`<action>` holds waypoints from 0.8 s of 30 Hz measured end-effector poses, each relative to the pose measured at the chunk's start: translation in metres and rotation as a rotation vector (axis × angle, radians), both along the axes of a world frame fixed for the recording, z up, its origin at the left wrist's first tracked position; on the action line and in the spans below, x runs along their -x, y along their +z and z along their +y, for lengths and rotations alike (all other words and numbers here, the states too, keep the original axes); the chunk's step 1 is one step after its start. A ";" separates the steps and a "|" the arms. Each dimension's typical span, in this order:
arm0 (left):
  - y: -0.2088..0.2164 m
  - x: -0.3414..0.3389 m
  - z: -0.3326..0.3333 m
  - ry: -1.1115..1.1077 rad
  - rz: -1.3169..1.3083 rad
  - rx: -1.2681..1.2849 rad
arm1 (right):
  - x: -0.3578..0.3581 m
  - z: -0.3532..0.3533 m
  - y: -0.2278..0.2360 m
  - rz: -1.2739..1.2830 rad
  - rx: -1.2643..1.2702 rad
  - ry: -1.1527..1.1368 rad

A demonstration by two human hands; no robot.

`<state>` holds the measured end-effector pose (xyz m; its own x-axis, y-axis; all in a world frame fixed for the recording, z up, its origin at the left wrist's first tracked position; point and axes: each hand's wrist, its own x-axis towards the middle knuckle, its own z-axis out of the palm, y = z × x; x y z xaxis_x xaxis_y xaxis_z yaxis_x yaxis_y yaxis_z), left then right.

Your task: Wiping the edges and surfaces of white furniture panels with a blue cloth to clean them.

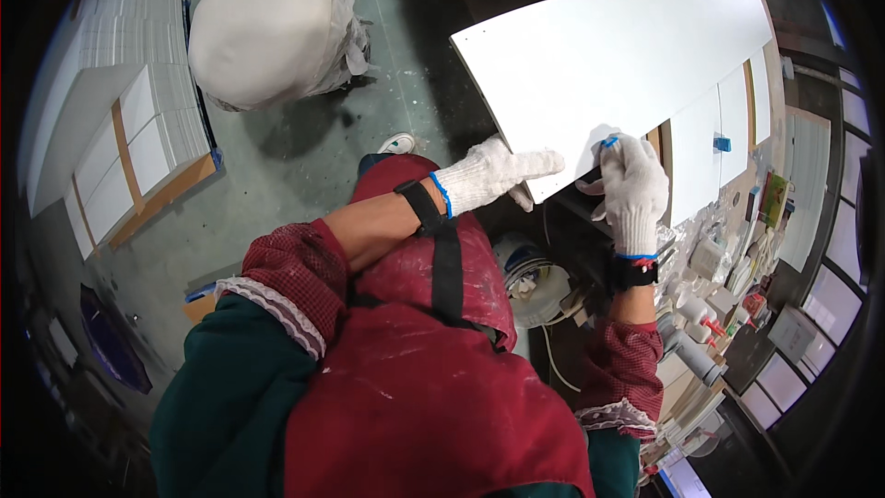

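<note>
A large white panel (608, 65) with a curved far edge lies at a slant ahead of me. My left hand (493, 173), in a white knit glove, grips its near left corner, with a finger stretched over the top face and another finger below the edge. At the panel's near right edge is my right hand (631, 180), also gloved and curled closed. A small bit of blue shows at its fingertips against the white face; what it holds is mostly hidden.
More white panels (696, 152) lie to the right, one carrying a small blue piece (722, 144). Bottles and tools clutter the bench (710, 258). A bucket (539, 293) stands below my hands. Panel stacks (138, 28) and a large wrapped white bundle (263, 23) stand left.
</note>
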<state>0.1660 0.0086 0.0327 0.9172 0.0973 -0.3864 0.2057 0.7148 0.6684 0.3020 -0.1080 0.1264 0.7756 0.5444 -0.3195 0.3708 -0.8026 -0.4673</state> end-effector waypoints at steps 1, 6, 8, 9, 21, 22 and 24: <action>-0.002 0.000 0.000 0.005 -0.002 0.020 | 0.005 -0.002 0.001 -0.205 0.113 0.239; -0.001 0.002 0.001 0.008 -0.013 -0.062 | 0.057 -0.007 0.000 -0.324 0.107 0.527; 0.002 0.002 0.003 -0.047 -0.016 -0.053 | 0.027 -0.011 -0.008 -0.226 0.081 0.343; 0.002 0.003 0.000 -0.010 0.025 -0.036 | 0.013 -0.002 -0.005 -0.137 0.156 0.178; 0.006 0.005 0.002 -0.045 0.032 0.006 | 0.009 -0.003 -0.004 -0.164 0.190 0.251; 0.008 0.002 0.003 -0.040 0.062 -0.011 | -0.005 0.003 -0.002 0.007 0.128 -0.021; -0.001 0.000 -0.002 -0.023 0.061 0.025 | -0.025 0.000 -0.010 -0.150 0.134 0.101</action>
<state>0.1658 0.0069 0.0316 0.8939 0.0663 -0.4432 0.2615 0.7260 0.6361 0.3274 -0.1084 0.1168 0.7634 0.5825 -0.2793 0.5100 -0.8088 -0.2928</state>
